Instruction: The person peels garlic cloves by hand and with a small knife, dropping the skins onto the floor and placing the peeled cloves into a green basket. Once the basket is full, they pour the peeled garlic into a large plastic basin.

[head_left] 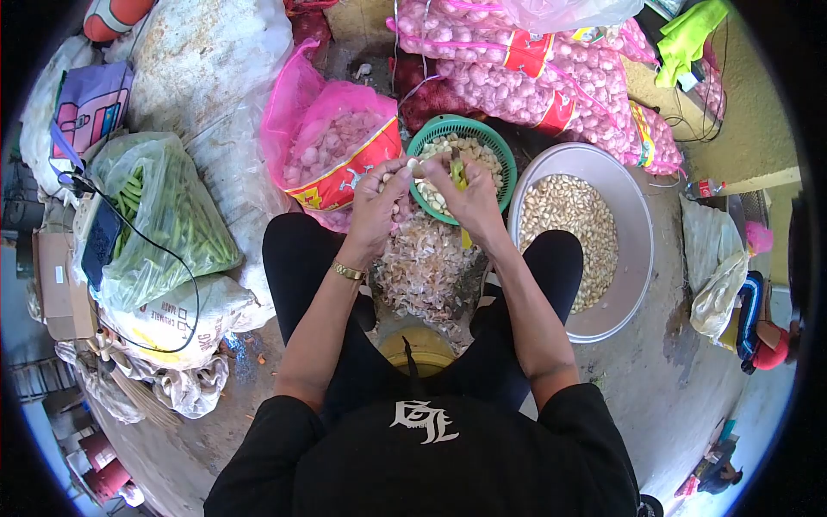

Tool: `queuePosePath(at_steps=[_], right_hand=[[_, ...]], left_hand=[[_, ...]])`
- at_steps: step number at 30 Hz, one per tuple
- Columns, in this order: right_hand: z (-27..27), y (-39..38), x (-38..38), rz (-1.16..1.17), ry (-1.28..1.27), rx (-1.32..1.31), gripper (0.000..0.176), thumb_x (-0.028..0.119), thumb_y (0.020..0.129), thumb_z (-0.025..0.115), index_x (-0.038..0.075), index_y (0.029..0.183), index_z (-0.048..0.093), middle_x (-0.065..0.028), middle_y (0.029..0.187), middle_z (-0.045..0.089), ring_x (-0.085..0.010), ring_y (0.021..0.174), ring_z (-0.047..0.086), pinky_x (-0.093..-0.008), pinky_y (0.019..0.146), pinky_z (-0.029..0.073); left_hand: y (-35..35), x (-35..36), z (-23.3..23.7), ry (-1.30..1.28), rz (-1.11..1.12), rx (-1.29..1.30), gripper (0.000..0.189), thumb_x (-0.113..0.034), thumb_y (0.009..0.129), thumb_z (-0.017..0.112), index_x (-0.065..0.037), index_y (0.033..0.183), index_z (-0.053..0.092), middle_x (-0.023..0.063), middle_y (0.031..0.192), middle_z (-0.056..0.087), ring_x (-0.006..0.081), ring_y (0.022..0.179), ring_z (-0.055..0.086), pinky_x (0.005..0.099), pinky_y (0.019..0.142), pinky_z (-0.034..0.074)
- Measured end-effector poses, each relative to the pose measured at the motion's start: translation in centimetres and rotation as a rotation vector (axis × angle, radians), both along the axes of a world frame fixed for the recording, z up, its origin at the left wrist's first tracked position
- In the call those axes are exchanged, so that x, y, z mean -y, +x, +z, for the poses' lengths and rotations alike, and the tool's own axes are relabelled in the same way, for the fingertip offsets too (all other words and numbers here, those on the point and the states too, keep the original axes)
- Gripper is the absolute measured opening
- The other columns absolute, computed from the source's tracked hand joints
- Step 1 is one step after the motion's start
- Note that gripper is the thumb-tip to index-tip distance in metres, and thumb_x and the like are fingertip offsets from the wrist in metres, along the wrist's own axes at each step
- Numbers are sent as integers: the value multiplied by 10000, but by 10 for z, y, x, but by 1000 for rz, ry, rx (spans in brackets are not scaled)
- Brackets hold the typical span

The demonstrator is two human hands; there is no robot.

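My left hand (pixel 376 200) is closed around a few garlic cloves (pixel 388 183), at the near left rim of a green plastic basket (pixel 500 200). Beside it, my right hand (pixel 472 196) grips a small knife (pixel 458 171) with a yellow-green handle; its blade is hard to make out. The two thumbs nearly meet over a pale clove (pixel 413 163). Pale peeled cloves (pixel 465 148) lie in the basket under my hands. Below them, a heap of papery garlic skins (pixel 424 267) covers the floor between my knees.
A pink mesh sack of garlic (pixel 332 153) stands open at left; full garlic sacks (pixel 525 77) lie stacked behind. A large grey basin (pixel 633 250) holds many cloves (pixel 564 233) at my right. Left is a plastic bag of green pods (pixel 172 220). Another person (pixel 722 470) is far right.
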State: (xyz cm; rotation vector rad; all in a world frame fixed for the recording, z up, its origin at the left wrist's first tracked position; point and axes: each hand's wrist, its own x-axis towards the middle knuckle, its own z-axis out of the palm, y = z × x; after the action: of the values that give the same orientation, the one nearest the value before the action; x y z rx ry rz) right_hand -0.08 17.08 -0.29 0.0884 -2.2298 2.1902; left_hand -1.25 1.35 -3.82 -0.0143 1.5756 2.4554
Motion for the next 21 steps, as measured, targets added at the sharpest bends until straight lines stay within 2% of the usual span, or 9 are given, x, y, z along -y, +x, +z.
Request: queuePosePath(at_steps=[3, 5, 6, 8, 9, 11, 12, 14, 21], right_hand=[[-9, -4, -6, -72, 110, -46, 221, 191, 999, 569, -23, 1036, 612, -42, 828, 653, -81, 760, 585, -239, 674, 478], [-20, -8, -11, 53, -45, -61, 228, 269, 1034, 509, 49, 1023, 566, 49, 784, 489, -37, 658, 414, -218, 585, 362], [-19, -7, -12, 53, -44, -60, 228, 269, 1034, 509, 49, 1023, 566, 49, 784, 489, -37, 658, 414, -218, 585, 362], [-15, -7, -14, 63, 218, -189, 262, 280, 1037, 501, 33, 1023, 588, 23, 766, 509, -56, 666, 446, -242, 593, 382], [-14, -6, -13, 64, 217, -188, 262, 280, 1037, 501, 33, 1023, 588, 23, 766, 509, -56, 666, 446, -242, 593, 382], [-11, -5, -14, -17, 405, -233, 329, 342, 979, 580, 20, 1043, 605, -165, 794, 640, -245, 707, 632, -373, 651, 479], [-8, -5, -15, -16, 404, -234, 329, 342, 979, 580, 20, 1043, 605, -165, 794, 640, -245, 707, 632, -373, 651, 479], [-1, -4, -17, 24, 514, -213, 314, 333, 947, 625, 32, 1036, 620, -197, 793, 649, -345, 711, 652, -398, 645, 493], [1, -1, -18, 2, 599, -343, 288, 313, 904, 670, 51, 1019, 637, -201, 817, 660, -384, 758, 655, -426, 655, 501]], left_hand=[[0, 5, 14, 6, 26, 45, 292, -203, 982, 605, -27, 1215, 615, -55, 607, 510, 13, 473, 429, 176, 422, 332], [0, 12, 18, 74, -61, 45, 303, -211, 991, 590, -19, 1224, 604, -40, 628, 529, 19, 477, 447, 183, 435, 357], [-1, 13, 17, 75, -61, 45, 303, -211, 991, 590, -19, 1224, 604, -40, 628, 529, 19, 477, 447, 183, 435, 357], [-2, 16, 15, 30, -113, 19, 296, -207, 997, 578, -13, 1219, 603, -33, 662, 544, 19, 484, 457, 194, 451, 383], [-1, 15, 16, 30, -113, 19, 296, -207, 997, 578, -13, 1219, 603, -33, 662, 544, 19, 484, 457, 194, 451, 383], [0, 12, 18, -14, -103, -36, 271, -193, 989, 590, -12, 1189, 613, -27, 684, 557, 22, 500, 471, 195, 467, 400], [-1, 12, 18, -14, -102, -37, 271, -193, 989, 590, -12, 1189, 613, -27, 684, 557, 22, 500, 471, 195, 467, 400], [-1, 11, 17, -130, -93, -143, 244, -177, 979, 603, -12, 1158, 621, -27, 684, 565, 23, 516, 484, 194, 478, 402], [-1, 12, 16, -158, -109, -225, 206, -156, 968, 617, -2, 1100, 651, -26, 673, 575, 24, 531, 492, 197, 498, 403]])
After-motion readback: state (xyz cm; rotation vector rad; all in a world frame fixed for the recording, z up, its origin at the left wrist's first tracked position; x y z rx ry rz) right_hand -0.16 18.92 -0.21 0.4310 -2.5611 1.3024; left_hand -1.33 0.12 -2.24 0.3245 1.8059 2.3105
